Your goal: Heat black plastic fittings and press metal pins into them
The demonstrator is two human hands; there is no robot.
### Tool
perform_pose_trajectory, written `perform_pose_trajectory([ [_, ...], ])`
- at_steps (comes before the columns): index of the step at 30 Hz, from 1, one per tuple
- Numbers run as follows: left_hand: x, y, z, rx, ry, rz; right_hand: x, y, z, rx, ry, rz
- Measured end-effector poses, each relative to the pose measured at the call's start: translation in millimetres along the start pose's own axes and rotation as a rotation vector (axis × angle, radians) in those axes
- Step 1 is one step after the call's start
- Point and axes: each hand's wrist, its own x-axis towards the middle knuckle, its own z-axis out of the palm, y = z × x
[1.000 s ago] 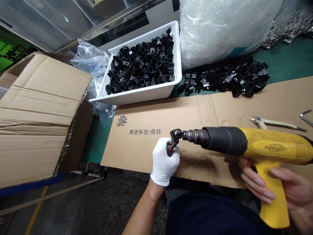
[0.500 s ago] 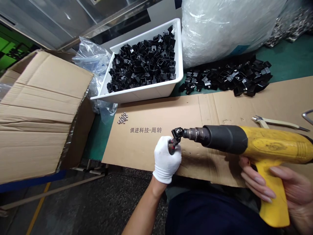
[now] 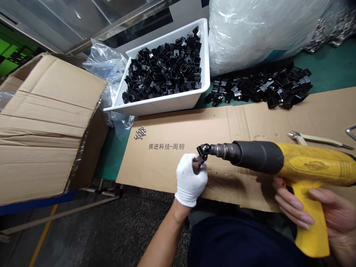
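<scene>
My left hand [image 3: 191, 180], in a white glove, is closed around a dark tool with red marks, which looks like a pair of pliers [image 3: 198, 168]. At the tool's upper end sits a small black plastic part [image 3: 203, 150]. My bare right hand [image 3: 303, 207] grips the handle of a yellow heat gun [image 3: 314, 163], fingers near its trigger. The gun's stepped metal nozzle points left, its tip right up against the black part; whether they touch I cannot tell. Both are held above a cardboard sheet [image 3: 167, 167].
Behind stands a white bin [image 3: 205, 66] full of black parts, with a pile of black parts [image 3: 278, 85] to its right. Small metal pins [image 3: 139, 132] lie on the cardboard. Cutters [image 3: 319, 139] rest behind the gun. A cardboard box [image 3: 50, 129] is at left, a plastic bag [image 3: 261, 33] behind.
Both hands, the heat gun and the black part keep nearly the same places relative to each other. The whole view has shifted very slightly.
</scene>
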Motion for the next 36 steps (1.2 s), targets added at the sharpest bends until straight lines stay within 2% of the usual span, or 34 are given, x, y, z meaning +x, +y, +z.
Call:
perform_pose_trajectory([
  [11,-1,-1,2.2,0.003,0.015,-0.010,1,0,-2,0.033,-0.035,0.006],
  [36,-6,3,18.0,0.090,0.124,-0.064,0,0,2,0.044,-0.005,-0.007],
])
